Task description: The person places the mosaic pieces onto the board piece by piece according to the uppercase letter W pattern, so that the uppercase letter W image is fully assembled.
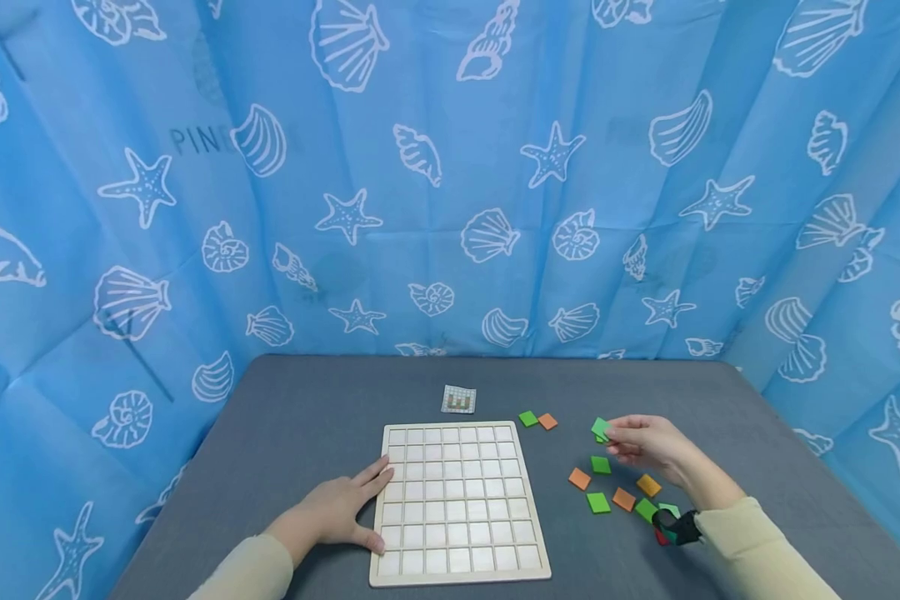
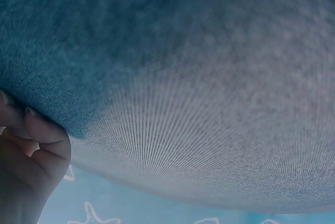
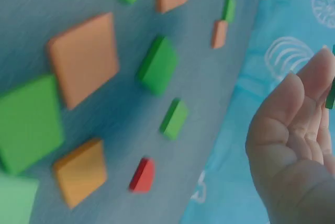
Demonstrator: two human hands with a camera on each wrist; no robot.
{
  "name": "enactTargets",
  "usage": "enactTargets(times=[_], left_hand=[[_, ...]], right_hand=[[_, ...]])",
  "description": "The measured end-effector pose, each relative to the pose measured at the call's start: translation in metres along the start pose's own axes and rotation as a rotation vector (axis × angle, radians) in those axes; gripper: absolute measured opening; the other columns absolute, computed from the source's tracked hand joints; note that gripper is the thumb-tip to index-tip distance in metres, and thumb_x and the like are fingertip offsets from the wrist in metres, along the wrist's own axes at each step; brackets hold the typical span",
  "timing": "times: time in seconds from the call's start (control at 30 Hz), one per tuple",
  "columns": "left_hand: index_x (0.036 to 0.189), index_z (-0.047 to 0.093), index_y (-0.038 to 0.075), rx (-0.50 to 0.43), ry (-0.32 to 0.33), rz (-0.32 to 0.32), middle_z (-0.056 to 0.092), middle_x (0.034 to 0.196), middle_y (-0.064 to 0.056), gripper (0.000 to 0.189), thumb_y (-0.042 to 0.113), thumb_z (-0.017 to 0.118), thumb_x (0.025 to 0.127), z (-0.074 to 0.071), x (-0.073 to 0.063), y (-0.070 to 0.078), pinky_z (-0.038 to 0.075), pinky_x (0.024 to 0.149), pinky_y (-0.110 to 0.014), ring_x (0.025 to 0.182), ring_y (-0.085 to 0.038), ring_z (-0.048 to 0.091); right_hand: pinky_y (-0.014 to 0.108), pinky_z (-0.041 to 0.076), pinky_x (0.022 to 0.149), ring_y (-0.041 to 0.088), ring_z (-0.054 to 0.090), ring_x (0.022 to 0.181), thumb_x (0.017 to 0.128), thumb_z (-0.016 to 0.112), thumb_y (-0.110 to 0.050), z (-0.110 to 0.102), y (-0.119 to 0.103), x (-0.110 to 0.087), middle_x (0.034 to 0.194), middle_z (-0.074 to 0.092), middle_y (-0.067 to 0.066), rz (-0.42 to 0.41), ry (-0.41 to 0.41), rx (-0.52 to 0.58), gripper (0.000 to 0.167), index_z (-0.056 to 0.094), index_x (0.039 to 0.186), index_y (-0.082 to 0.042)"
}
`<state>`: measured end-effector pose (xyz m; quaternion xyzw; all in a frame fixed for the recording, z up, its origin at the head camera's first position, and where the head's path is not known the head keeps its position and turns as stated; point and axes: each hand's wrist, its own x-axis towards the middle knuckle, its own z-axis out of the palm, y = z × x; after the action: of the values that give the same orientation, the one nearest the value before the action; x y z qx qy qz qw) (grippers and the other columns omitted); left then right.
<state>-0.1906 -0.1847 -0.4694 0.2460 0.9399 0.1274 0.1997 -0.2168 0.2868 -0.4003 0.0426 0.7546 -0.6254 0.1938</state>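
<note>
My left hand (image 1: 341,508) lies spread at the left edge of a pale wooden grid board (image 1: 461,577), fingertips and thumb touching its frame. In the left wrist view, part of that hand (image 2: 36,150) shows at the left border; the board is out of sight there. My right hand (image 1: 656,446) pinches a light green square tile (image 1: 599,427) between thumb and fingers, over the table right of the board. Another green tile is partly hidden just beneath it. The right wrist view shows the hand (image 3: 293,140) at the right, with only a sliver of the held tile (image 3: 331,96).
Loose tiles lie right of the board, including orange tiles (image 1: 579,478), green tiles (image 1: 597,502), a yellow-orange tile (image 1: 648,485) and a red piece (image 3: 143,174). A small patterned card (image 1: 458,400) lies behind the board on the grey table (image 1: 330,392). A blue shell-print curtain (image 1: 450,208) surrounds it.
</note>
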Motion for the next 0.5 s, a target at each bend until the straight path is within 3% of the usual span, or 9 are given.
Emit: enactTargets(times=[0.2, 0.5], left_hand=[[0.154, 0.031, 0.017, -0.008, -0.002, -0.012, 0.016, 0.162, -0.001, 0.106, 0.067, 0.071, 0.070, -0.001, -0.001, 0.002, 0.042, 0.092, -0.055, 0.124, -0.041, 0.049], [0.154, 0.031, 0.018, -0.016, -0.010, -0.027, 0.016, 0.162, 0.001, 0.106, 0.069, 0.070, 0.069, 0.000, 0.000, 0.001, 0.042, 0.094, -0.055, 0.125, -0.040, 0.049]], right_hand=[[0.035, 0.052, 0.075, 0.014, 0.065, 0.075, 0.098, 0.059, -0.013, 0.016, -0.013, 0.000, 0.083, 0.067, 0.002, -0.021, 0.015, 0.017, 0.024, 0.059, 0.116, 0.004], [0.042, 0.047, 0.075, 0.015, 0.063, 0.074, 0.095, 0.065, -0.019, 0.047, -0.022, 0.008, 0.084, 0.067, 0.000, 0.014, 0.107, -0.065, 0.023, 0.064, 0.111, -0.002]])
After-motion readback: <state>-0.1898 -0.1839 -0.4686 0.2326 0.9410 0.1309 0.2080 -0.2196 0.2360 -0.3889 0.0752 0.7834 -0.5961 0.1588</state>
